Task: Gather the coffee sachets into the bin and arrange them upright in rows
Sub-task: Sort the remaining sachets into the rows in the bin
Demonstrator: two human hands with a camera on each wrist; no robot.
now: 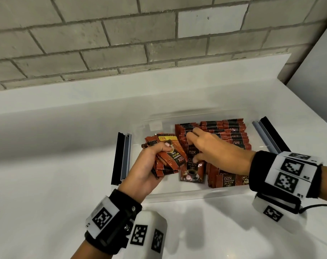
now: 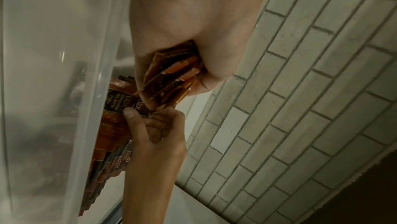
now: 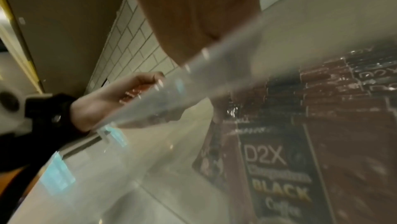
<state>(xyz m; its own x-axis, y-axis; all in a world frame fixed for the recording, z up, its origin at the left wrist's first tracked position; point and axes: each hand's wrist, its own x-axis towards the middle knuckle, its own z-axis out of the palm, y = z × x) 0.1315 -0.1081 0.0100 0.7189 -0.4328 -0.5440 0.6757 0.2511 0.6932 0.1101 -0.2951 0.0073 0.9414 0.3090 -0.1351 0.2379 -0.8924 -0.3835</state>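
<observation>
red-black coffee sachets (image 1: 231, 141) — mostly upright, apparently — in clear bin (image 1: 177, 195).

Both forearms are bare. The left hand (image 1: 143, 168) and the right hand (image 1: 213, 146) are ungloved.

Left wrist: a black elastic cuff (image 1: 110, 240) encircles the wrist. A white panel (image 1: 102, 214) printed with a black square marker sits on its top face. A black strap with a metal screw (image 1: 133, 208) crosses the cuff. A white rounded housing (image 1: 149, 234) with two further square markers is mounted on the near side.

Right wrist: a black cuff (image 1: 257, 171) carries white panels (image 1: 289, 172) with several square markers. A white block (image 1: 274, 210) with one marker hangs below, and a thin black cable (image 1: 317, 206) leads off to the right.
</observation>
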